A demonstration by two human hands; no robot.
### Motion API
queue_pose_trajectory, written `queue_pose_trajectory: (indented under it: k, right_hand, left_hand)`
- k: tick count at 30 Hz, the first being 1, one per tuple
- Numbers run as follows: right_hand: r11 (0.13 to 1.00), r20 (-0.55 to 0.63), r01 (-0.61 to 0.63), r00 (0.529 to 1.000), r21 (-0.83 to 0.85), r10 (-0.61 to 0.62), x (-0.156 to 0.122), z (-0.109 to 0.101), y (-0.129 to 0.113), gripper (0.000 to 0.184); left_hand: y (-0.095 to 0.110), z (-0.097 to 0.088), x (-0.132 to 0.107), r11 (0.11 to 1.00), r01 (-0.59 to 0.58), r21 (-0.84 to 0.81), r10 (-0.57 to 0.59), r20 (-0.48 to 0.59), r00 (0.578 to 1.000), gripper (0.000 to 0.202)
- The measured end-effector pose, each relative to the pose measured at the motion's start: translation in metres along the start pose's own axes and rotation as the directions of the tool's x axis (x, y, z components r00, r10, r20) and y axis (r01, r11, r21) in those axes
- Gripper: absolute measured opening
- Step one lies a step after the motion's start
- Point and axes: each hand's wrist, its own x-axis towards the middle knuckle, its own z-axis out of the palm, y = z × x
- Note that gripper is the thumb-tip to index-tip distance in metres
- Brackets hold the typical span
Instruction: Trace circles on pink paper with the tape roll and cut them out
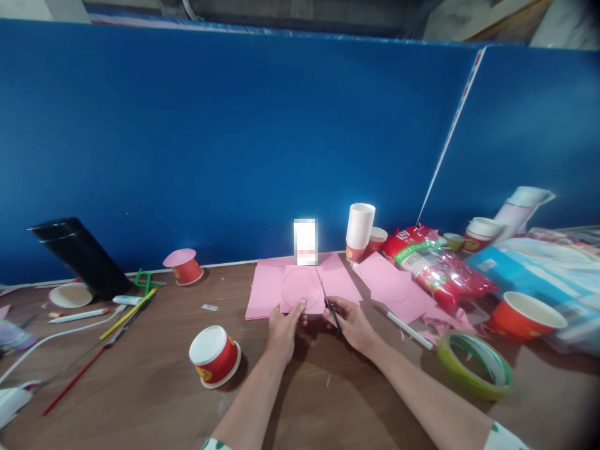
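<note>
My left hand (285,325) pinches the near edge of a pink paper sheet (302,289) with a circle drawn on it. In my right hand (350,322) is a pair of scissors (332,309), its blades at the right side of that sheet, close to the drawn line. Under and behind it lies a stack of pink paper (262,290). Whether the blades are apart is too fine to make out. To the left of my left forearm, a red and white paper cup (214,356) rests upside down on the table.
Another red cup (186,270) with a pink disc on top stands farther left, near a black bottle (87,259). Stacked paper cups (360,231) stand by the blue partition (234,137). On the right lie pink paper scraps (450,319), green tape (475,369) and a red cup package (431,262).
</note>
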Motion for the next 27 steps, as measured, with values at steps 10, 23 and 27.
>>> queue_pose_trajectory:
  k: [10, 23, 27]
  right_hand:
    - [1.000, 0.004, 0.004, 1.000, 0.013, -0.004, 0.0004, -0.0006, 0.0015, 0.038]
    - [1.000, -0.013, -0.024, 1.000, -0.003, 0.024, 0.0003, 0.0003, -0.0041, 0.040]
    - [1.000, -0.017, -0.022, 1.000, -0.005, 0.022, 0.0003, -0.0003, -0.0029, 0.041]
  left_hand:
    - [0.0011, 0.0006, 0.0000, 1.000, 0.011, -0.019, -0.011, -0.001, 1.000, 0.038]
    - [0.0038, 0.0020, -0.0007, 1.000, 0.003, -0.031, -0.003, 0.005, 1.000, 0.035]
    - [0.0044, 0.0014, -0.0011, 0.999, 0.032, -0.019, -0.031, 0.005, 0.999, 0.036]
